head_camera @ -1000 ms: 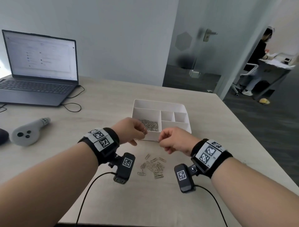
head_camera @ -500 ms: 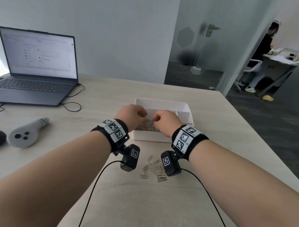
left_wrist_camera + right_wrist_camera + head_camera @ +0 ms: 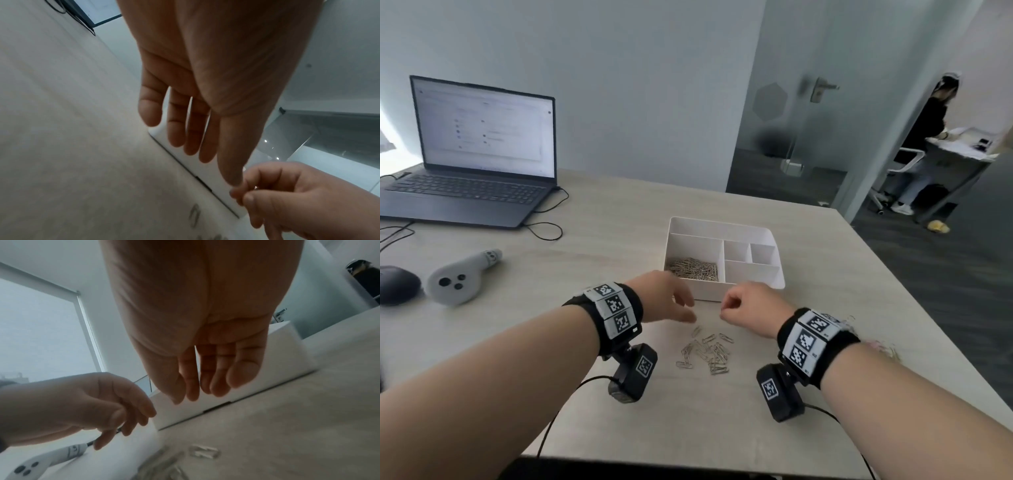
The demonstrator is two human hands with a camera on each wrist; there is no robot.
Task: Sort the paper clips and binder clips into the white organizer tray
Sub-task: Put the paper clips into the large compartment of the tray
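Observation:
The white organizer tray [image 3: 722,226] stands mid-table, and its large left compartment holds a heap of silver paper clips [image 3: 693,269]. In front of the tray, several more paper clips [image 3: 705,353] lie loose on the table. My left hand [image 3: 686,308] hovers just above them at the tray's front wall, fingers straight [image 3: 191,142] and empty. My right hand [image 3: 726,310] hangs beside it with loosely curled fingers [image 3: 218,386]; I see nothing in it. The tray wall [image 3: 267,394] is right behind both hands. No binder clips are visible.
An open laptop [image 3: 479,154] with cables sits at the far left. A grey controller [image 3: 462,277] and a dark mouse [image 3: 397,284] lie left of my arm. A few pale clips [image 3: 883,346] lie by my right wrist. The table's right edge is close.
Both hands went from the loose pile to over the tray's left compartment. They have now pulled back to the tray's front, above the loose clips.

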